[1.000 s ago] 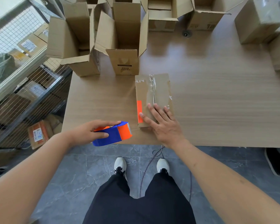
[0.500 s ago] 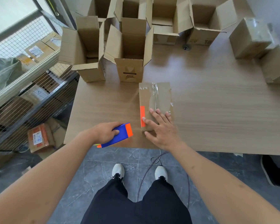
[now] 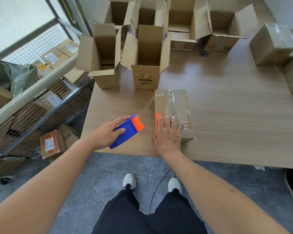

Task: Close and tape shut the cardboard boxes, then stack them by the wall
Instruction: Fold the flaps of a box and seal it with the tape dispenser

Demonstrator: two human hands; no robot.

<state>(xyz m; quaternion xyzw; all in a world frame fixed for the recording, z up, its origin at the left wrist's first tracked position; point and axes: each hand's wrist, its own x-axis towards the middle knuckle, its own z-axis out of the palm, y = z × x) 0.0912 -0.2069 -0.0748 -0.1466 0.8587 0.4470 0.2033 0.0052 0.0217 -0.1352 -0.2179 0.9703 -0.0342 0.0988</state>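
Cardboard made up nearly everything on the light wood-grain table (image 3: 235, 119). One closed brown cardboard box (image 3: 173, 107), sealed along its top seam with clear tape, lay near the table's front edge; it carried an orange sticker on its left side and pale printed letters, of which only "AN" at the far end could be read. The right hand (image 3: 167, 132) lay flat on the near end of this box, fingers straight and together, pressing down without curling round anything. Just left of the box, not touching it, the left hand (image 3: 108, 134) gripped one blue and orange plastic tape dispenser (image 3: 127, 130), thumb on its side and fingers over its top, the serrated orange end pointing toward the box.

Behind the taped box stood two tall open cardboard boxes (image 3: 145, 65) side by side, flaps up; the right one bore a dark printed label too small to read. Farther back on the table were at least three more open cardboard boxes (image 3: 222, 29). At the table's far right sat two closed tape-wrapped boxes (image 3: 274, 44), the nearer one cut off by the frame's edge.

Left of the table, a wire-mesh cage (image 3: 41, 92) held several labelled parcels, their writing illegible.
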